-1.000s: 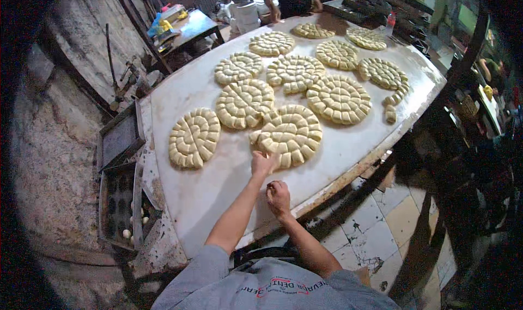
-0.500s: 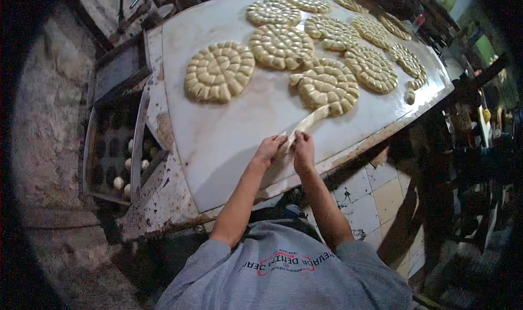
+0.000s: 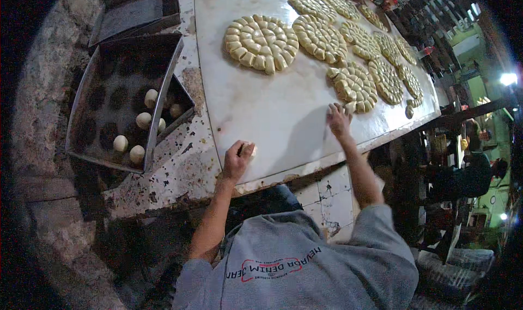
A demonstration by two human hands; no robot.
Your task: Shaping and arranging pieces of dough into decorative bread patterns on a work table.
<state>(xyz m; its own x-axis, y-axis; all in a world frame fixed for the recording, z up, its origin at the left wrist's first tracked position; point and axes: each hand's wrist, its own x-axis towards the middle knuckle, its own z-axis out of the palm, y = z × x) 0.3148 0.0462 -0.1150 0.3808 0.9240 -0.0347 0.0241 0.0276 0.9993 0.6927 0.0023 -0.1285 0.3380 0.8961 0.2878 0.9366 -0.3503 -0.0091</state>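
Observation:
My left hand (image 3: 237,160) is closed over the near left part of the white tabletop, and a pale bit of dough (image 3: 251,149) shows at its fingers. My right hand (image 3: 339,119) is farther right with its fingers stretched forward, at the near edge of a dough round (image 3: 355,86). That round is a flat, shiny coil of dough pieces pressed side by side. A small dough end (image 3: 349,107) lies right beside my right fingertips. To the left, a larger dough round (image 3: 261,43) lies apart from the others.
Several more dough rounds (image 3: 320,39) cover the far right of the white tabletop (image 3: 261,111). At the left, a dark metal tray (image 3: 85,94) holds several dough balls (image 3: 144,120), with another dark tray (image 3: 128,15) behind it. A person (image 3: 473,171) is at the far right.
The dough strip stretched between my hands is gone from view. My left hand has moved left with a bit of dough; my right hand has moved forward to the round. The view has shifted left.

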